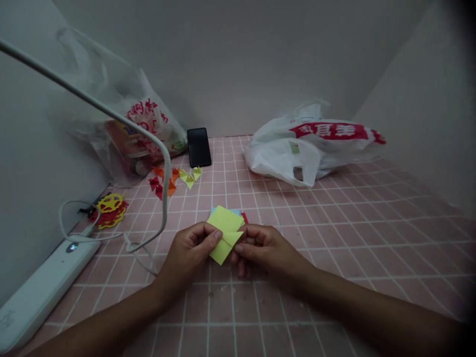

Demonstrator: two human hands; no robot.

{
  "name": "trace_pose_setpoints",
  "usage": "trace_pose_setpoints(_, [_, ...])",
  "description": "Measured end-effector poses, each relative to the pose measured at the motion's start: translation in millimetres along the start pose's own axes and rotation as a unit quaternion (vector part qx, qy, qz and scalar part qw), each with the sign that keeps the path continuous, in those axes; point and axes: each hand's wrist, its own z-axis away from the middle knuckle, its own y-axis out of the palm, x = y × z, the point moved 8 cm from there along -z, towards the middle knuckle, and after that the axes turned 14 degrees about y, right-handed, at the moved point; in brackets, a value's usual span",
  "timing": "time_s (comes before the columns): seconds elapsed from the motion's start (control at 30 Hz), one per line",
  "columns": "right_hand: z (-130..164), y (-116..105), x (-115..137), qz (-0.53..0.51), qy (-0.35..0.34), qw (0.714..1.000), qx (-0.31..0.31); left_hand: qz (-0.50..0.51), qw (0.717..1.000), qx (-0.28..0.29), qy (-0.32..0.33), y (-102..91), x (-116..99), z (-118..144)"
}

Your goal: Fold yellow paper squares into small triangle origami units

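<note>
A yellow-green sheet of folding paper [225, 218] is held up in front of me, partly folded, with a pointed flap sticking out to the right. My left hand [193, 245] pinches its left side between thumb and fingers. At the flap's right edge, my right hand [258, 245] has thumb and fingers closed on the paper. Behind the sheet, a bit of blue paper [237, 211] and a red piece [244, 218] show on the tiles; most of both is hidden.
Small folded paper shapes in yellow [190, 177], orange [171, 187] and red [156, 187] lie behind left. Near them are a black phone [199, 147], a filled plastic bag [145, 124], a white power strip [48, 292] and a looping cable [165, 188]. Another white bag [286, 153] lies back right.
</note>
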Motion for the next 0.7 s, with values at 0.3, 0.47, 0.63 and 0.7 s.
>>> trace_pose_setpoints(0.3, [-1.3, -1.6, -1.8, 0.003, 0.007, 1.000, -0.015, -0.013, 1.000, 0.006, 0.000, 1.3, 1.0, 1.3])
trace_pose_setpoints(0.47, [-1.5, -2.6, -2.2, 0.009, 0.004, 1.000, -0.020, -0.003, 1.000, 0.010, 0.010, 1.3, 0.0, 0.7])
trace_pose_setpoints(0.63, [-2.6, -3.5, -2.8, 0.016, 0.001, 1.000, -0.019, -0.011, 1.000, 0.014, 0.015, 1.9, -2.0, 0.5])
trace_pose_setpoints(0.7, [-2.9, -2.4, -2.5, 0.024, -0.002, 1.000, -0.017, -0.009, 1.000, 0.013, 0.013, 2.1, -2.3, 0.6])
